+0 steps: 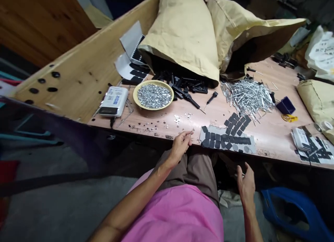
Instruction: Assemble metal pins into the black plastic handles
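My left hand (181, 146) is at the table's front edge, thumb and fingers pinched on a thin metal pin (192, 131) whose tip points up and right. My right hand (245, 184) hangs below the edge, over the floor, thumb and fingers apart; a small pale spot shows between them, too small to name. Close to my left hand, small metal washers (177, 119) lie scattered. Just right of it is a grey sheet (227, 139) bearing black rubbery pads. Beyond stands a yellow bowl (153, 108) heaped with shiny small metal pieces.
A pile of metal pins (250, 97) lies at the right rear, beside a dark blue box (285, 105). Black plastic parts (186, 88) spill from a large paper sack (185, 36). White devices (114, 102) sit at both sides. A blue plastic stool (294, 207) stands below right.
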Tool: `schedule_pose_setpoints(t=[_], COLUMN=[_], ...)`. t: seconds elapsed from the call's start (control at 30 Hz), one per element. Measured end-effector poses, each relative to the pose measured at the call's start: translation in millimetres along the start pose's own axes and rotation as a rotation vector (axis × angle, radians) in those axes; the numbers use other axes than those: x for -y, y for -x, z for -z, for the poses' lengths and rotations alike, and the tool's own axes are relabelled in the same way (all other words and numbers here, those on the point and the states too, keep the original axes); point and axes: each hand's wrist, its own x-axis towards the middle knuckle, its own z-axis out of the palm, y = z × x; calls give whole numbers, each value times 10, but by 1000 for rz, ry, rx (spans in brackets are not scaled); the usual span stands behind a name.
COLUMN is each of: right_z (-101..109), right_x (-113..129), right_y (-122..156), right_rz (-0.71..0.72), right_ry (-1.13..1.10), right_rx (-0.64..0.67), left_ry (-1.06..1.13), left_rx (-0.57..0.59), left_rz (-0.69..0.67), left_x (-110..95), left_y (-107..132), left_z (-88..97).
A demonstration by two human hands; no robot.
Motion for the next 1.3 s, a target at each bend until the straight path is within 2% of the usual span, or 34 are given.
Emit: schedule_pose_setpoints(t=[0.03, 0.1, 0.17, 0.23, 0.3, 0.4, 0.5, 0.6, 0.67, 0.73, 0.93, 1.07, 1.3], right_z=[-2, -101, -341, -677, -1014, -1358, -1468, -1446, -1403, -1346, -1117, -986, -826], right_x=[125, 505, 972, 1410, 1740, 1998, 2070, 2084, 2086, 2083, 2038, 1985, 1875], right_y=[-40, -113, -183, -247, -301, -347, -370, -404, -424, -421, -222, -118, -67], right_rz=[71, 220, 449, 651, 723, 692, 679, 711, 715, 660, 310, 217, 187], right_ry=[-20, -123, -192, -227, -191, -3, 146, 112, -14, -206, -767, -909, -1043], right_rx=[-24, 18, 114, 201, 252, 286, 299, 338, 359, 377, 432, 440, 395], left_ry=[31, 75, 107, 127, 132, 151, 170, 169, 179, 191, 192, 171, 103], left_rx=[3, 0, -15, -43, -67, -69, -62, -49, -26, 7, 132, 169, 258], left_rz=[20, 51, 71, 82, 87, 115, 171, 205, 206, 203, 193, 158, 99], left_x=[-16, -53, -88, -113, -126, -133, -144, -171, -195, -223, -270, -256, -264], left_y=[-2, -5, -7, -8, -8, -12, -28, -53, -68, -76, -32, 17, 87], left_z=[12, 47, 84, 117, 145, 186, 226, 254, 262, 260, 178, 102, 0])
